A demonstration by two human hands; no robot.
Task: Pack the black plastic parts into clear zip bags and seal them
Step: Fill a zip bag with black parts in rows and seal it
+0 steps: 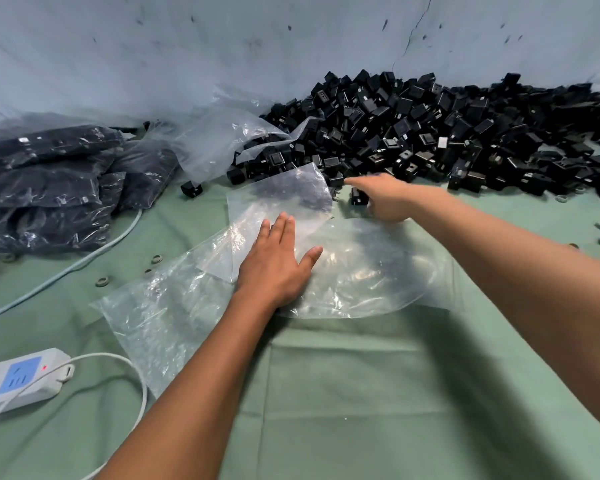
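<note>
Black plastic parts (pixel 430 133) lie in a big loose heap at the far right of the green cloth (pixel 343 393), piled against the pale blue backdrop (pixel 222 46). Your left hand (pixel 276 261) lies flat, fingers straight and together, pressing on a small clear zip bag (pixel 281 199) whose far end lifts toward the heap. That bag rests on a larger sheet of clear plastic (pixel 361 271) spread across the cloth.

Your right hand (pixel 385 199) reaches to the near edge of the heap, beside a single black part (pixel 358 196) that stands just apart from the pile. The hand is blurred, so you cannot tell whether its fingers have closed on anything; it may only be touching the part. Your two hands are apart, the right farther out than the left.

At the far left sit filled bags (pixel 49 181) stacked together, dark with parts. A crumpled clear bag (pixel 219 133) lies between that stack and the heap. A white power strip (pixel 21 379) with its cable sits at the near left, and small rings (pixel 101 281) are scattered on the cloth.
</note>
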